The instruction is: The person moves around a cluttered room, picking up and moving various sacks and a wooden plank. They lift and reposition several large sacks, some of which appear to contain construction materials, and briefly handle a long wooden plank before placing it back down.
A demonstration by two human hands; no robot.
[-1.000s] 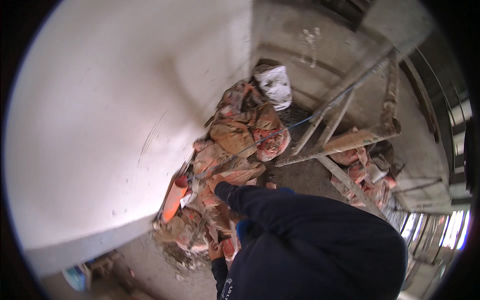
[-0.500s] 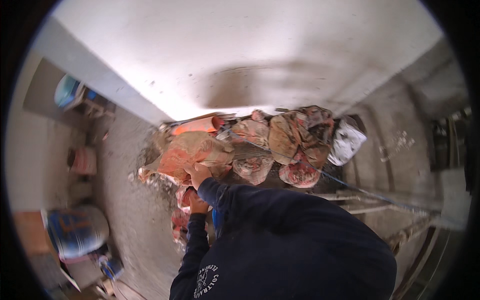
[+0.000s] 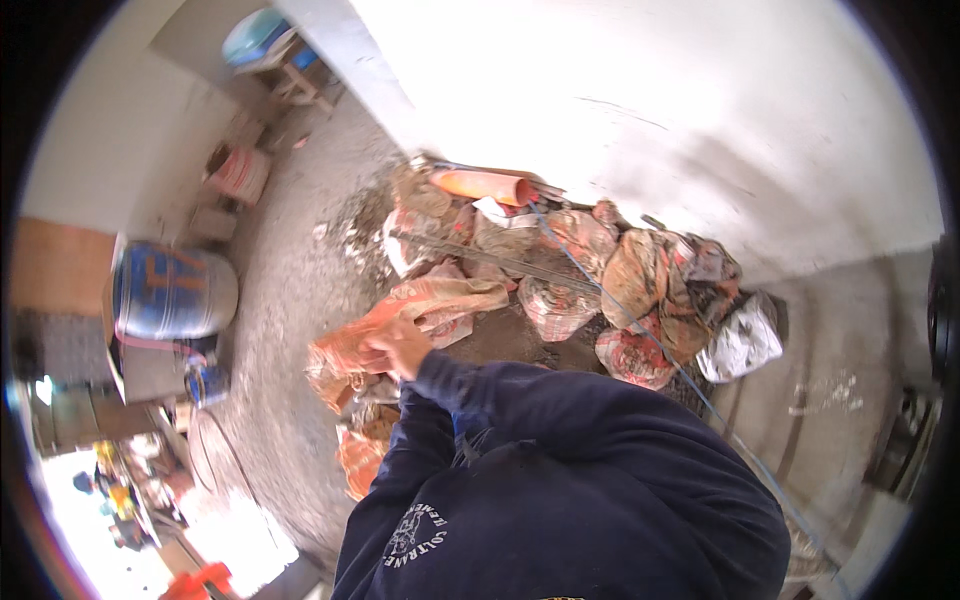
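The hand (image 3: 398, 345) grips an orange sack (image 3: 400, 315) at the near edge of a heap of filled sacks (image 3: 600, 280). From the hand, the heap blocks everything from twelve to three o'clock, backed by the white wall (image 3: 650, 110), so nothing passes there. An orange pipe (image 3: 485, 185) lies at one o'clock against the wall, and a blue cord (image 3: 640, 320) runs across the sacks. Toward nine and ten o'clock the gritty concrete floor (image 3: 285, 290) lies open as far as the blue drum (image 3: 172, 292) and a bucket (image 3: 238, 172). At six o'clock more sacks (image 3: 360, 460) crowd the ground.
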